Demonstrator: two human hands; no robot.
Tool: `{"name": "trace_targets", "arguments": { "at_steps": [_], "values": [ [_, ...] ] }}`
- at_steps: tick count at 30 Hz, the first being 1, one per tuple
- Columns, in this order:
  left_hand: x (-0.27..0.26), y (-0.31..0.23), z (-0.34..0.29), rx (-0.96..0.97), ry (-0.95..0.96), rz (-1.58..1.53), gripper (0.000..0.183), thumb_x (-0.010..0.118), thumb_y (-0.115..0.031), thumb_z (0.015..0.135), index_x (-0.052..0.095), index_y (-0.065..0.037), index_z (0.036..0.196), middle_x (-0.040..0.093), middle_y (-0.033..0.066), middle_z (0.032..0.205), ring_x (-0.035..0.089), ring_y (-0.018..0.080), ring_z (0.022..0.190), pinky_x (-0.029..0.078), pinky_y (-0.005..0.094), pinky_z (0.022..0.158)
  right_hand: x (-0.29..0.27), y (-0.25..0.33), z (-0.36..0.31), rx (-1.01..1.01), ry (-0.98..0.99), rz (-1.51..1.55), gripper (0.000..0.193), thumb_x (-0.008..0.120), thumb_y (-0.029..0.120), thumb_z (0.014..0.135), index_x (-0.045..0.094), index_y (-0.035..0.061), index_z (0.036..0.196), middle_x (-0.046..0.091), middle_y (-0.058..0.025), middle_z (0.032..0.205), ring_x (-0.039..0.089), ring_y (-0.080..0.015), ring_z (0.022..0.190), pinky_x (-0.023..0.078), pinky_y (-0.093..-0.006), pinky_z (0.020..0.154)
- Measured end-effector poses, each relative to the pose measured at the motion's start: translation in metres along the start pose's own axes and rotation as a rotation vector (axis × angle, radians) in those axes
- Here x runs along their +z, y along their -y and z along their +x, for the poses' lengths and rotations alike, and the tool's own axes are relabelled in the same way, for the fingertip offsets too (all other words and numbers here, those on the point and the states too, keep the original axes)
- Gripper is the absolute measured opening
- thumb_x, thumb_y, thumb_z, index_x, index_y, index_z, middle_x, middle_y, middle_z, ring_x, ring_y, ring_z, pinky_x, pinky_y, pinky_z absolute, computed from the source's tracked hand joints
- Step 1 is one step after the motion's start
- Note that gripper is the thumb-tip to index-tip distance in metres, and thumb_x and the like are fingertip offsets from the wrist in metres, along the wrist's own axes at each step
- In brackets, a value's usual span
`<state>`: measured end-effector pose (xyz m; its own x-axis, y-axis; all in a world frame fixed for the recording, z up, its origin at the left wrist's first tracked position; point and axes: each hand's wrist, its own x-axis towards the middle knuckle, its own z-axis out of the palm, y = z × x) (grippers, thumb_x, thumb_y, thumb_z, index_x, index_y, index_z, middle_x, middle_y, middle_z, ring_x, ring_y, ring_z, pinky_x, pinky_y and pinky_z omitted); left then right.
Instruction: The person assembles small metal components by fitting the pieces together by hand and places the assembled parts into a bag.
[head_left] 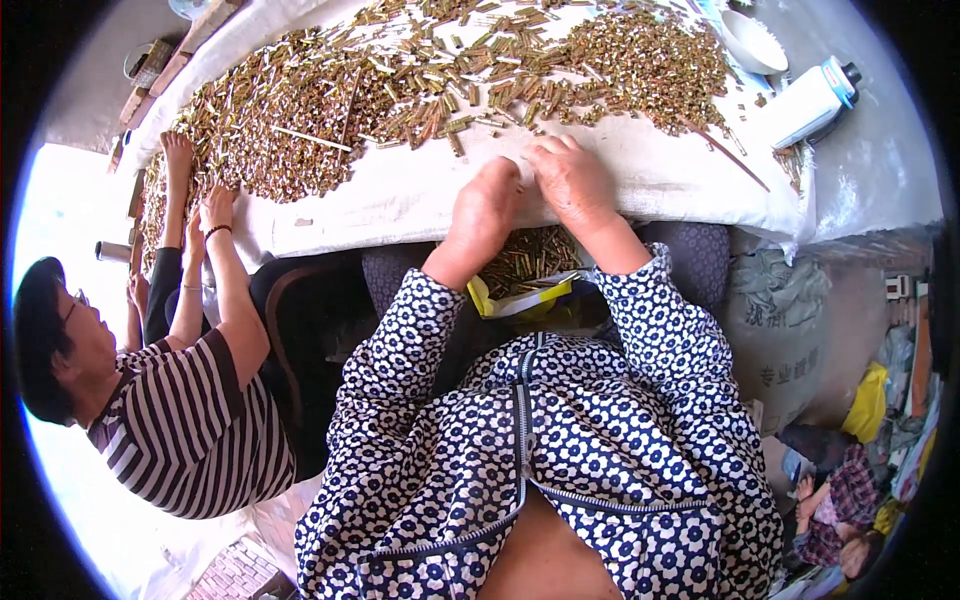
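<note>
My left hand point(488, 206) and my right hand point(574, 182) are close together over the near edge of the table. The fingers of both are curled and bent inward, with whatever they hold too small or hidden to name. Just beyond my fingertips lie loose, short brass-coloured metal pieces point(505, 90) on a white cloth point(400, 205). Below my wrists, by my lap, an open bag with a yellow edge point(530, 300) holds more of these metal pieces point(540, 256).
A dense heap of metal pieces point(270, 120) spreads left, another pile point(640, 65) far right. Thin sticks point(312, 138) lie among them. A white bottle point(815, 100) and a white bowl point(752, 42) stand right. A person in a striped shirt point(190, 420) works at my left; another person point(840, 510) is lower right.
</note>
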<state>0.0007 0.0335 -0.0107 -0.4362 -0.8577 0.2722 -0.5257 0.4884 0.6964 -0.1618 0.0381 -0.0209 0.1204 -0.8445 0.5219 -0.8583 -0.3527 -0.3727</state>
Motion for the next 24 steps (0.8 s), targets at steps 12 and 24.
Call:
{"name": "trace_targets", "arguments": {
  "at_steps": [12,24],
  "values": [
    [-0.026,0.048,0.087,0.187,0.094,0.483,0.016,0.054,-0.004,0.08,0.063,-0.005,0.093,0.06,0.0161,0.094,0.062,0.0351,0.079,0.05,0.0426,0.068,-0.003,0.011,0.002,-0.013,-0.004,-0.021,0.012,0.059,0.005,0.075,0.063,0.0102,0.085,0.062,-0.0052,0.091,0.059,-0.0255,0.085,0.051,-0.0355,0.072],
    [-0.032,0.022,0.045,-0.324,-0.004,-0.639,0.02,0.055,-0.003,0.09,0.054,0.002,0.109,0.061,0.0057,0.084,0.062,0.01,0.073,0.049,0.0211,0.057,0.004,0.003,-0.007,0.117,-0.103,0.143,0.017,0.061,-0.005,0.072,0.06,0.0057,0.085,0.062,-0.0062,0.08,0.061,-0.0216,0.074,0.05,-0.0315,0.066]
  ]
}}
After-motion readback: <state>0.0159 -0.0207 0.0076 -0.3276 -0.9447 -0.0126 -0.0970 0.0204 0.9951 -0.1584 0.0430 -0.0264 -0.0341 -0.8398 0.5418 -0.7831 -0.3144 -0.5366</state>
